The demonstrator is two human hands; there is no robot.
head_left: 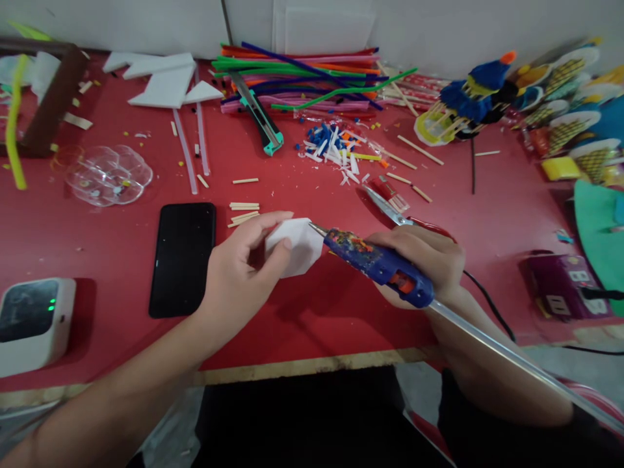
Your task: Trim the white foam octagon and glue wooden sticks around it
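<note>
My left hand [248, 263] is closed on a small white foam board piece [299, 250] with angled corners, its thumb across the face. A blue hot glue gun [363, 257], smeared with coloured residue, is gripped in my right hand [426, 257]. Its metal nozzle meets the upper right edge of the white piece; whether glue is coming out is too small to tell. A long clear glue stick [502, 351] runs out of the gun's back over my right forearm. Just beyond the left fingers lie several short wooden sticks [244, 213].
On the red table [302, 325] are a black phone [182, 260], a white device [39, 322], scissors [387, 205], a cutter knife [256, 114], pipe cleaners [302, 75], paper scraps [331, 143] and a clear flower-shaped tray [110, 174]. A blue-topped craft model [468, 104] stands at back right.
</note>
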